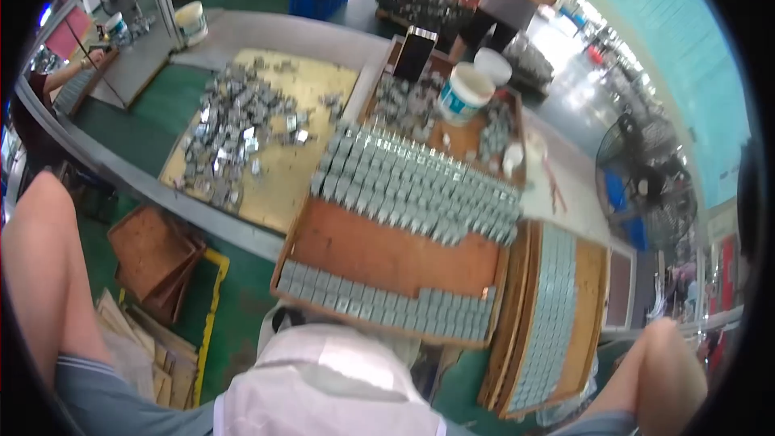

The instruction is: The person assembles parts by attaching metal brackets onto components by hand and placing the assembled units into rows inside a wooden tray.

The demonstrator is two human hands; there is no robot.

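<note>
Both hands are cut off below the frame, grip unseen, beneath the wooden tray (387, 254) of grey metal parts (420, 186).

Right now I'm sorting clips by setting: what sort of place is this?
Most likely a factory assembly floor: a wooden tray lined with rows of small grey metal parts, a loose heap of similar parts on a yellow board, and industrial fans nearby.
</note>
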